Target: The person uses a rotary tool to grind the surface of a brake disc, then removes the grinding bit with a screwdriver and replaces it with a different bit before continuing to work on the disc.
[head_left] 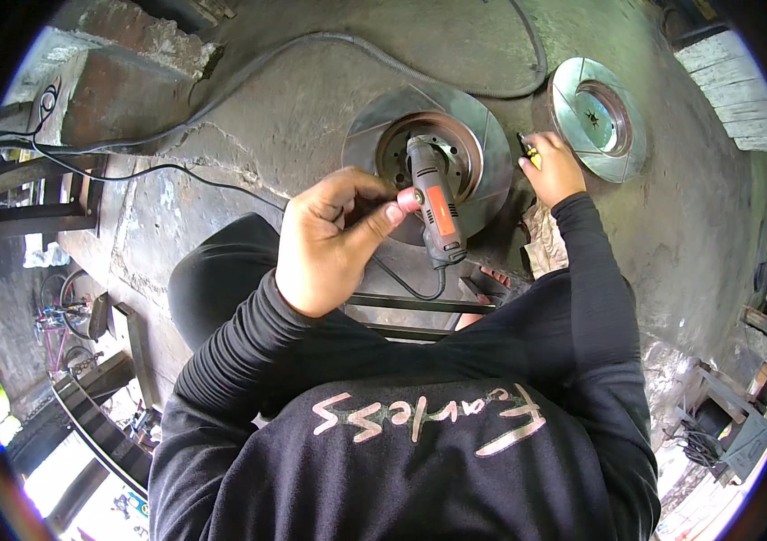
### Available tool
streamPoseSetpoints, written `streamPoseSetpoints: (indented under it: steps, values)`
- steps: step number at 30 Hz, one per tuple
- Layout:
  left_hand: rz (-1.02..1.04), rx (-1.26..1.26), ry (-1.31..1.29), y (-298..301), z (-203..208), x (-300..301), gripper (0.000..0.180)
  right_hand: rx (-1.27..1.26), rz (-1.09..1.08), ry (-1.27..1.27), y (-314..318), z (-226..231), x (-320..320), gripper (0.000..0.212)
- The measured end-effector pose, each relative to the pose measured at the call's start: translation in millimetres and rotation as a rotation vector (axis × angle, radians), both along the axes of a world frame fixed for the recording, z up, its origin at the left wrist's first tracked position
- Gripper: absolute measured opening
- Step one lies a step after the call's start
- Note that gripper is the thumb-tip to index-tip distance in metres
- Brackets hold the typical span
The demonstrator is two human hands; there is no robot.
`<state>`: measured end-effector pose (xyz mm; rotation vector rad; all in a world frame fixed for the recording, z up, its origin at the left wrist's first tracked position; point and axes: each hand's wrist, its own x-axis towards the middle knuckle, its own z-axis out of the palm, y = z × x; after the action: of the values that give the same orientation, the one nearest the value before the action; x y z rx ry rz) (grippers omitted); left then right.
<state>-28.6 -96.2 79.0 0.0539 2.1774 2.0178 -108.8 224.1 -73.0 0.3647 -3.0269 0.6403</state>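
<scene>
My left hand (325, 239) pinches a small pink cylinder (409, 199), perhaps a grinding stone, between thumb and fingers. Just behind it, a grey corded power tool with an orange panel (440, 209) lies across a large slotted brake disc (496, 149). My right hand (555, 171) is closed round a small tool with a yellow and black handle (535, 160), at that disc's right edge; its kind cannot be made out. A second slotted brake disc (633, 135) lies on the floor beyond my right hand.
A thick grey hose (338, 38) curves over the concrete floor behind the discs. The black power cord (194, 178) runs off to the left. Between my legs is a dark metal frame (401, 304), with a crumpled tan cloth (543, 239) nearby. Bicycles (63, 320) stand far left.
</scene>
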Motion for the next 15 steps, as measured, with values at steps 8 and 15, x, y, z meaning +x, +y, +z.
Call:
streamPoseSetpoints:
  steps: [8,15]
  values:
    - [0.212,0.367,-0.322,-30,-20,-7,0.014,-0.242,0.047,-0.387,-123,32,23,0.069]
    - [0.253,0.604,-0.333,-49,-19,-8,0.012,-0.266,-0.083,-0.412,-144,-8,13,0.093]
